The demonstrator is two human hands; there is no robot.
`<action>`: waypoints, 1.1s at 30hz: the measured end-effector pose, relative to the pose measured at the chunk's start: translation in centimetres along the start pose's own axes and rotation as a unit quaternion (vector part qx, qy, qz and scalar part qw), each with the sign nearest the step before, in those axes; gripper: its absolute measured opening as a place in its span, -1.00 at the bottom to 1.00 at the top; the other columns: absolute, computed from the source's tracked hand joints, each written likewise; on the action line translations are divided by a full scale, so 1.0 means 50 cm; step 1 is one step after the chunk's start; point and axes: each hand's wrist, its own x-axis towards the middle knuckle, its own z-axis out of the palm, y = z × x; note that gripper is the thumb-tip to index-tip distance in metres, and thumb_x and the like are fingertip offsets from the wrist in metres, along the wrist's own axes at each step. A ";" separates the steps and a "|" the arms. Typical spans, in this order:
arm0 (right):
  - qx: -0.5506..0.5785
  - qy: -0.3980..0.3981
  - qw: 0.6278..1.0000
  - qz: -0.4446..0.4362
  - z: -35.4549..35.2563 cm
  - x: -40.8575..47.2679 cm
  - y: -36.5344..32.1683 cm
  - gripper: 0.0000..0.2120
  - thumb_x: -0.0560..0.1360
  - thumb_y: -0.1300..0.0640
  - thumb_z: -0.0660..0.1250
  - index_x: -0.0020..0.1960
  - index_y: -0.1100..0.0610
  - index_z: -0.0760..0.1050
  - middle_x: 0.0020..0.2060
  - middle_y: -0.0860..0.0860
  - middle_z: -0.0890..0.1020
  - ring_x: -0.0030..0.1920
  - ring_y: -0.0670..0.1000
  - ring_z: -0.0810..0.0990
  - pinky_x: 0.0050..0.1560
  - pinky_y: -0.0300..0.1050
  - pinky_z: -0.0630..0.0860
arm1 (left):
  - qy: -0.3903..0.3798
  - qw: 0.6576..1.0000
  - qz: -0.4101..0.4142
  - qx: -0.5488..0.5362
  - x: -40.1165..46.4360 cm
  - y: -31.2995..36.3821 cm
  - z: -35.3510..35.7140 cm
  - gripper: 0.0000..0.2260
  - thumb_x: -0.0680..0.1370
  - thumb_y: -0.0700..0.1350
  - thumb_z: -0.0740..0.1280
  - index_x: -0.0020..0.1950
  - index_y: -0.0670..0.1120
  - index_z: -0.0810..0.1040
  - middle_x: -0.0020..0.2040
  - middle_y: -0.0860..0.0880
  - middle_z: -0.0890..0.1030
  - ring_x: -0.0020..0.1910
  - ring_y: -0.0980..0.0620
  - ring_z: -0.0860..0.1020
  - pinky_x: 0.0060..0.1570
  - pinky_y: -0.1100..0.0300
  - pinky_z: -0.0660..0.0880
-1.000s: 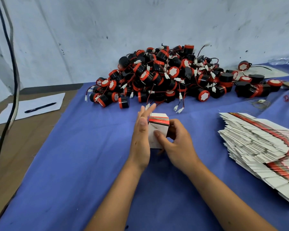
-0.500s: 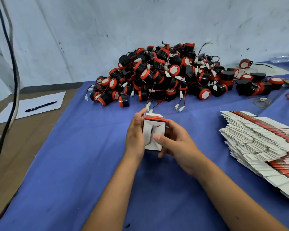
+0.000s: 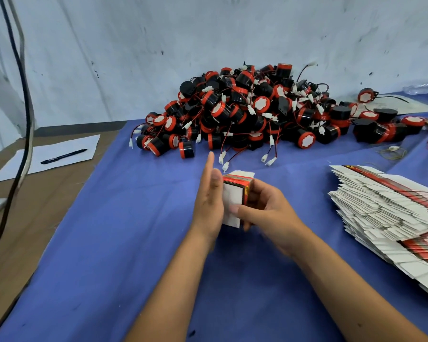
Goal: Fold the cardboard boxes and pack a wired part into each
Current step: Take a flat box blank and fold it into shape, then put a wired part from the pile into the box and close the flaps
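- A small white cardboard box with a red band round its top (image 3: 233, 198) sits at the centre of the frame, held between both hands just above the blue cloth-covered table (image 3: 109, 243); a white flap stands up at its far edge.
- The left hand (image 3: 208, 206) lies flat against the box's left side, fingers straight and pointing away, the thumb resting on the near top corner.
- The right hand (image 3: 265, 211) grips the box from the right, fingers curled round its far side and the thumb pressed on the white front face; this hand is blurred, so exactly where the lower fingers touch is hard to tell.
- A large heap of black and red round wired parts with white connectors (image 3: 252, 112) fills the upper centre of the frame, against the pale wall; a few connectors trail close to the box.
- A fanned stack of flat white and red unfolded boxes (image 3: 386, 215) lies at the right edge.
- At the left, on bare brown tabletop, a black pen (image 3: 63, 156) rests on a white sheet of paper (image 3: 22, 166).
- Dark cables (image 3: 26, 99) hang down the left side.
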 end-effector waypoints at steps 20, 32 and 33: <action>-0.393 0.041 0.867 -0.305 0.058 0.078 0.017 -0.71 0.52 0.17 0.44 0.22 0.17 0.57 0.13 -0.01 0.62 0.20 -0.02 0.58 0.06 -0.22 0.58 | 0.281 0.945 0.077 0.150 0.032 -0.017 -0.092 -0.63 0.55 0.33 0.25 0.08 0.06 0.54 -0.11 0.12 0.64 -0.12 0.23 0.59 -0.15 0.22 0.46; -0.748 -0.139 0.644 -0.080 0.120 0.497 0.076 -0.09 0.51 0.52 0.23 0.65 -0.14 0.02 0.65 -0.02 -0.23 0.64 0.21 -0.23 0.23 0.14 0.44 | 0.444 0.870 0.027 0.211 0.063 -0.044 -0.166 -0.60 0.70 0.14 0.10 0.09 -0.17 0.51 0.08 -0.12 0.64 0.08 -0.18 0.54 0.14 -0.16 0.48; -0.756 -0.157 0.633 -0.061 0.117 0.510 0.076 -0.10 0.52 0.53 0.20 0.65 -0.14 0.03 0.66 -0.01 -0.21 0.64 0.23 -0.20 0.28 0.15 0.42 | 0.446 0.872 0.022 0.202 0.061 -0.042 -0.166 -0.60 0.70 0.15 0.09 0.08 -0.16 0.51 0.06 -0.11 0.64 0.08 -0.18 0.56 0.13 -0.19 0.49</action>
